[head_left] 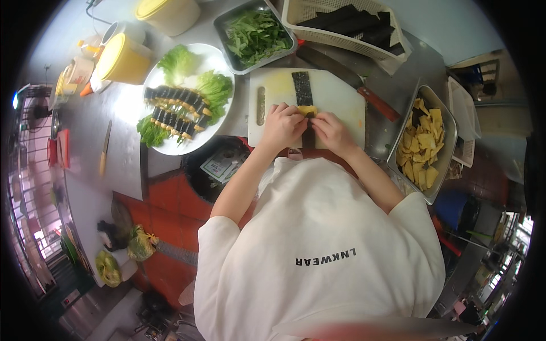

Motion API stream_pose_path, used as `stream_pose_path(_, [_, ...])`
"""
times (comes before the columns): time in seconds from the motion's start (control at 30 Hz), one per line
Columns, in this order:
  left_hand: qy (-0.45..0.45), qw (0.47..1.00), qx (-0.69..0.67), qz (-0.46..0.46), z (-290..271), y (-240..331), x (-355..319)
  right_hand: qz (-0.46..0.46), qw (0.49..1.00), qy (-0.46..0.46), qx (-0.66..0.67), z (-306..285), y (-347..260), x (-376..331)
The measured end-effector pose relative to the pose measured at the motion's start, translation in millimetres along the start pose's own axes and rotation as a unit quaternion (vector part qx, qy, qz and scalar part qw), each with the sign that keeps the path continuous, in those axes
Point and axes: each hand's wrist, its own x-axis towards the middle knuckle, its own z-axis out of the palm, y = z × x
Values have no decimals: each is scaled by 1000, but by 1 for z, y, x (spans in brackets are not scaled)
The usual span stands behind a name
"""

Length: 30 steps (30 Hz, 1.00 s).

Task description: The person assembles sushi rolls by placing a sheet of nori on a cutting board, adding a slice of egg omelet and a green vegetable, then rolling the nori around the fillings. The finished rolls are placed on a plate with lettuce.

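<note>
On the white cutting board lies a dark strip of seaweed sheet, running away from me. A folded yellow slice, like the fried pieces in the tray, rests across the strip. My left hand is closed, with its fingertips pinching the slice's left side. From the right, my right hand pinches the seaweed at the slice's near edge. The fingers partly hide the slice and what is tucked in it. The strip's near end shows between my hands.
Left of the board, a white plate holds lettuce and seaweed-wrapped rolls. Behind stand a metal tray of green leaves and a basket of seaweed sheets. A cleaver lies behind the board; a metal tray of yellow pieces stands right.
</note>
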Motion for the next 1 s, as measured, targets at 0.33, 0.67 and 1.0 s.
stream_pose_path(0.33, [-34, 999, -3, -22, -11, 5, 2, 61, 997, -47, -7, 4, 2, 21])
stream_pose_path(0.67, [-43, 998, 4, -56, 6, -4, 15, 18, 996, -4, 85, -2, 10, 14])
stream_pose_path(1.0, [-20, 998, -53, -6, 2, -9, 2, 80, 995, -40, 38, -3, 6, 20])
